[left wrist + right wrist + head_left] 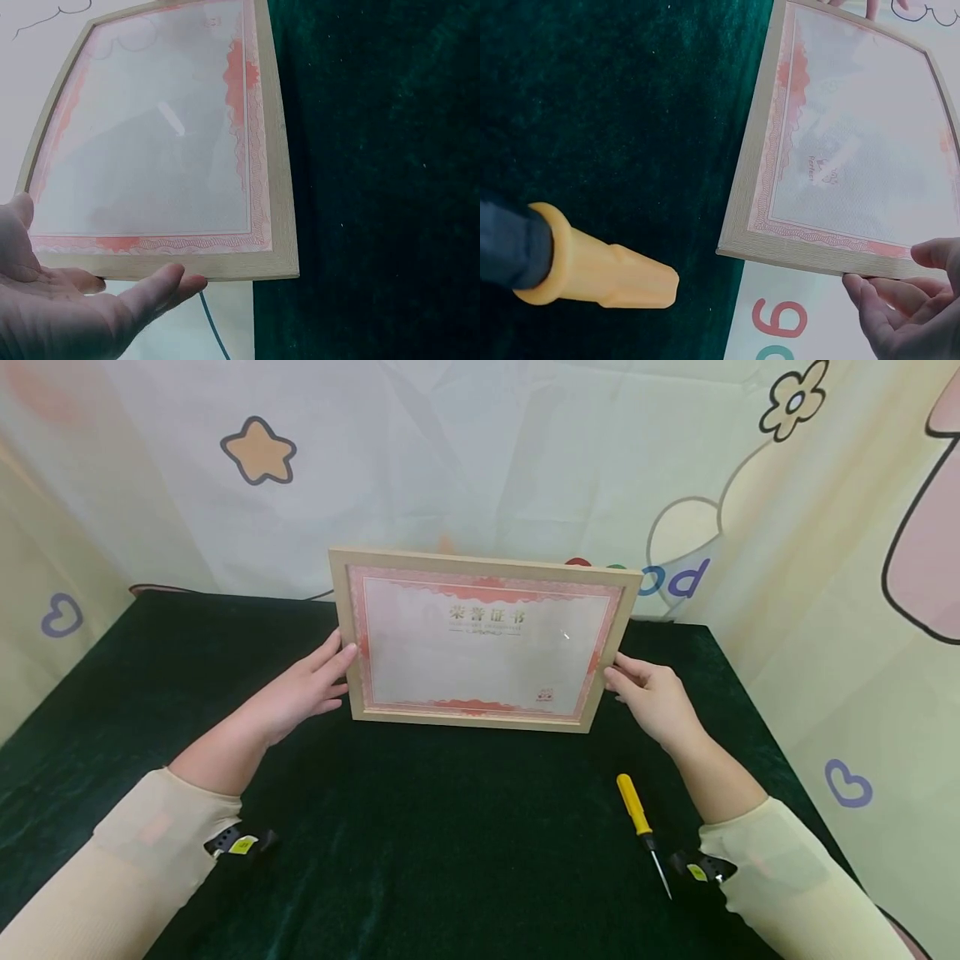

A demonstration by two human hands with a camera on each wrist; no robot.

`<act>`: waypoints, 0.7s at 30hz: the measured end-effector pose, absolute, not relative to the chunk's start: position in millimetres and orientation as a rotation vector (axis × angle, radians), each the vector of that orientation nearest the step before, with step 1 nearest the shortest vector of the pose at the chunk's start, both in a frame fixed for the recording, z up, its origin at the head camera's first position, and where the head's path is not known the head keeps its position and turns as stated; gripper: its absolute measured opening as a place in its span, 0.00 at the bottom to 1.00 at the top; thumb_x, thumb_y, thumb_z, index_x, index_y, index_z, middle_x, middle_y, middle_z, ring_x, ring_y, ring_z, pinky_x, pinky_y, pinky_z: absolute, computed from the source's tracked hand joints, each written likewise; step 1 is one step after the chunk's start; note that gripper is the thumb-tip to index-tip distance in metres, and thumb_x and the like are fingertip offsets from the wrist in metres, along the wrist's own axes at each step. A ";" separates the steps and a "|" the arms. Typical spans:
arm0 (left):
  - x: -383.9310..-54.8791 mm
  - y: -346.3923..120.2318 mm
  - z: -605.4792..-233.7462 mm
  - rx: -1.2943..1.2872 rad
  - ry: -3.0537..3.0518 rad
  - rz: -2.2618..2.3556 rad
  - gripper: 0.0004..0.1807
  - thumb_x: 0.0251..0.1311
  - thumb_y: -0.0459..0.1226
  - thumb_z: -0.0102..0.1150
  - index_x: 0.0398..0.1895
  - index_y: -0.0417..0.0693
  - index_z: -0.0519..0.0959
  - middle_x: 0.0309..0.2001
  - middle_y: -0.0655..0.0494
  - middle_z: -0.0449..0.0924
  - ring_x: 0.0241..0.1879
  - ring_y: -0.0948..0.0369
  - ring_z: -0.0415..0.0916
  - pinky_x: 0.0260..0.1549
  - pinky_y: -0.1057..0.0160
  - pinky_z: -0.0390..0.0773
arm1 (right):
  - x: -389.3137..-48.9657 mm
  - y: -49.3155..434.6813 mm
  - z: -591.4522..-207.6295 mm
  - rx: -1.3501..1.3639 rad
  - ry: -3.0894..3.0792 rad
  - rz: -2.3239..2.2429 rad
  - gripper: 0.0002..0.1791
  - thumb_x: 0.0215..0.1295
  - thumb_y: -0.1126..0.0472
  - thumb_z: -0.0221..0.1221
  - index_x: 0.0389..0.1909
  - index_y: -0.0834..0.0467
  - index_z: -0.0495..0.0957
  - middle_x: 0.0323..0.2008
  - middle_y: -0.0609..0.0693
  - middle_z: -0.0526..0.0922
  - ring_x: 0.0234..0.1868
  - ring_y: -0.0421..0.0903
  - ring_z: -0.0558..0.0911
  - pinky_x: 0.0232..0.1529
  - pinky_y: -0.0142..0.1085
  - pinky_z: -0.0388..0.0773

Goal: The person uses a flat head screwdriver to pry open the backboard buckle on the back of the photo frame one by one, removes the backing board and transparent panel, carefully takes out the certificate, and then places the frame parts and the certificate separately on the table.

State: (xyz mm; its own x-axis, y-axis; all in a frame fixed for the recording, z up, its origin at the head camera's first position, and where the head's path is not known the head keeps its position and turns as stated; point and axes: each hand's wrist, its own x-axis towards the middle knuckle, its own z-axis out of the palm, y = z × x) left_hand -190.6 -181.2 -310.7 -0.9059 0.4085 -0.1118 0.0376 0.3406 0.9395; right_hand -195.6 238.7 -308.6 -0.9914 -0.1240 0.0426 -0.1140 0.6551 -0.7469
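A light wooden picture frame (472,722) stands upright at the far part of the table, its front facing me. Behind its glossy front is a certificate (480,668) with a red-pink border and gold characters near the top. My left hand (311,681) holds the left side, thumb near the front edge and fingers spread along the side. On the opposite side my right hand (658,702) pinches the frame edge between thumb and fingers, as the right wrist view also shows. Nearer to me on the right lies a screwdriver (633,804) with a yellow handle.
Dark green velvet cloth (450,827) covers the table. A pale printed curtain (480,460) hangs right behind and along both sides. A thin cable (214,326) runs behind the frame on the left. Black wrist straps (238,841) sit at both sleeves.
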 end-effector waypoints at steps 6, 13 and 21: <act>-191.0 -183.7 -314.3 0.385 2.251 1.620 0.39 0.69 0.56 0.34 0.73 0.57 0.29 0.73 0.45 0.39 0.68 0.43 0.50 0.60 0.44 0.56 | -194.0 237.7 -309.0 -0.207 2.841 -1.301 0.29 0.72 0.52 0.46 0.68 0.63 0.58 0.60 0.62 0.70 0.54 0.57 0.76 0.53 0.48 0.71; -189.5 -185.5 -319.1 0.381 2.227 1.675 0.39 0.68 0.59 0.31 0.74 0.54 0.33 0.72 0.42 0.44 0.68 0.45 0.51 0.60 0.45 0.57 | -191.8 239.5 -309.6 -0.193 2.810 -1.358 0.29 0.73 0.51 0.45 0.68 0.62 0.58 0.61 0.61 0.69 0.56 0.56 0.74 0.55 0.48 0.69; -189.3 -182.0 -318.4 0.318 2.164 1.777 0.44 0.67 0.61 0.29 0.73 0.45 0.32 0.71 0.36 0.45 0.68 0.44 0.48 0.62 0.45 0.54 | -188.1 242.6 -312.1 -0.128 2.689 -1.518 0.30 0.74 0.49 0.39 0.68 0.64 0.58 0.65 0.61 0.64 0.60 0.56 0.71 0.57 0.46 0.67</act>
